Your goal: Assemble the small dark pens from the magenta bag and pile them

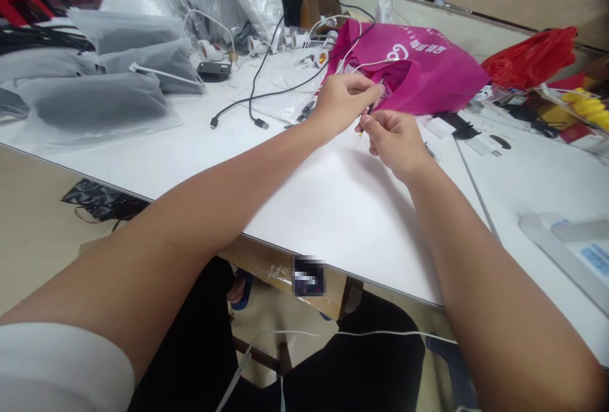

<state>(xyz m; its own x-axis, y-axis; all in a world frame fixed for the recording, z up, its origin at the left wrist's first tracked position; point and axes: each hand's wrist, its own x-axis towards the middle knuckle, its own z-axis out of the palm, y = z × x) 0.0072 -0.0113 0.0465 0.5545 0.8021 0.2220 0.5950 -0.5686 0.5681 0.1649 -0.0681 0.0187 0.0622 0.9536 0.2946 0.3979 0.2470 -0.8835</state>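
Above the white table (328, 196), my left hand (345, 99) and my right hand (392, 139) come close together, each with its fingers pinched. Between them runs a thin dark stick-like piece (370, 108) with a yellowish tip low by the right fingers. Its exact kind is too small to make out. Both hands grip it, the left at the upper end and the right lower down. Just behind them lies a magenta bag (442, 75) with its mouth turned toward my hands. A black USB cable (261, 123) rests left of my left hand.
Frosted zip bags (95, 107) are piled at the left. White lamp sockets (210, 51) and a small black box (214, 71) sit behind. At the right are a red plastic bag (526, 63), yellow coiled material (587, 107) and a white tray (547, 234).
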